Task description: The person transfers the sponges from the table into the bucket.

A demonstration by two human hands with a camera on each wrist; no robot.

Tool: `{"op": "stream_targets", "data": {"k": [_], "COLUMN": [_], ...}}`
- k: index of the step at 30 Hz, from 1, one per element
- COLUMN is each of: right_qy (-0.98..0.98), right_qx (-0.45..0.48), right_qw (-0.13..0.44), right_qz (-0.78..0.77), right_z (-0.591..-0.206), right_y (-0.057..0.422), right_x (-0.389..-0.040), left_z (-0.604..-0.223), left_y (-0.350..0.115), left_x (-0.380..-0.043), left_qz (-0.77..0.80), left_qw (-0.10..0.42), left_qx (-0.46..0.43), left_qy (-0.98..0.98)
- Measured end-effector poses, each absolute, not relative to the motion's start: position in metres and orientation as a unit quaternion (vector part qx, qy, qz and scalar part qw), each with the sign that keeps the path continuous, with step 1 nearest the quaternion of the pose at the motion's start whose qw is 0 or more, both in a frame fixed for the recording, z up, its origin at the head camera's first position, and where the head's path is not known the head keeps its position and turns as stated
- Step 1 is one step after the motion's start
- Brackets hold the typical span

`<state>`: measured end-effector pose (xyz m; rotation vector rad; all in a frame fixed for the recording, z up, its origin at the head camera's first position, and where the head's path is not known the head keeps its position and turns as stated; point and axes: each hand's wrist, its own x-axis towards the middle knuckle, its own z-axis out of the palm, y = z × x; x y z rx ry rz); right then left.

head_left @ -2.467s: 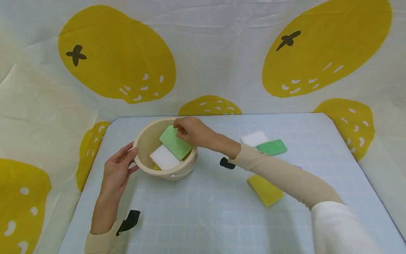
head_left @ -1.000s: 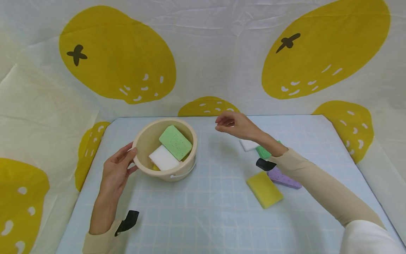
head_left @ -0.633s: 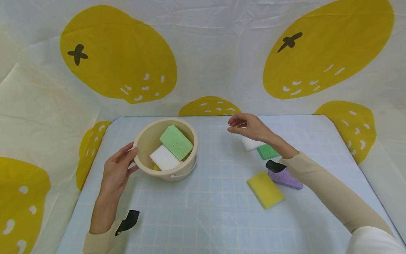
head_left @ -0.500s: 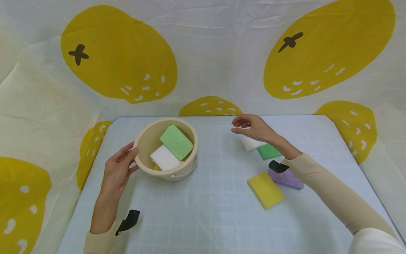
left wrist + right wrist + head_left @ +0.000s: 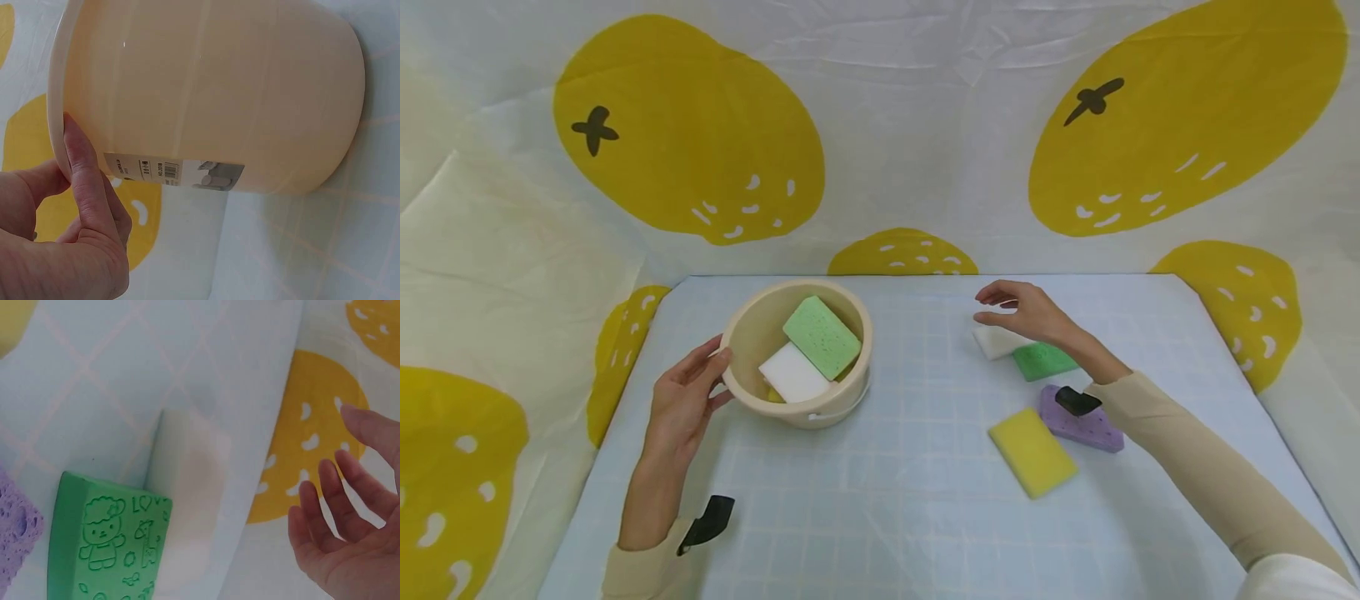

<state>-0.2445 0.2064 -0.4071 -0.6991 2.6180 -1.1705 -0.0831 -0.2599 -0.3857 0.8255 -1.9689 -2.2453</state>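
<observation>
My left hand (image 5: pixel 683 404) grips the rim of a cream bucket (image 5: pixel 741 350), thumb on one side of the rim and fingers on the outer wall, as the left wrist view shows. In the bucket lie a light green sponge (image 5: pixel 822 337) and a white sponge (image 5: pixel 793 372), with a bit of yellow below. My right hand (image 5: pixel 1028 312) hovers with relaxed, parted fingers and holds nothing. Under and beside it are a white sponge (image 5: pixel 190 500) and a darker green sponge (image 5: pixel 112 540) embossed with a bear figure, touching each other.
A purple sponge (image 5: pixel 1081 421) with pits and a yellow sponge (image 5: pixel 1032 452) lie side by side nearer the front right. The table (image 5: pixel 880 517) has a pale blue checked cover. A lemon-print cloth (image 5: pixel 925 150) rises behind it.
My right hand has let go of the light green sponge in the bucket and moved right, to over the white sponge on the table. The left hand stays on the rim.
</observation>
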Motion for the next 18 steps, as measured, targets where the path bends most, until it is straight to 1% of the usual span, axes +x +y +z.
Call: {"op": "stream_targets", "data": {"k": [18], "right_qy": [0.902], "right_qx": [-0.220], "right_qw": [0.125], "right_qz": [-0.350], "right_z": [-0.441], "right_y": [0.237], "right_x": [-0.253], "left_z": [-0.387], "left_y": [-0.260], "left_x": [-0.083], "left_qz": [-0.728], "left_qw": [0.021], "left_qx": [0.260], "left_qy": [-0.634]}}
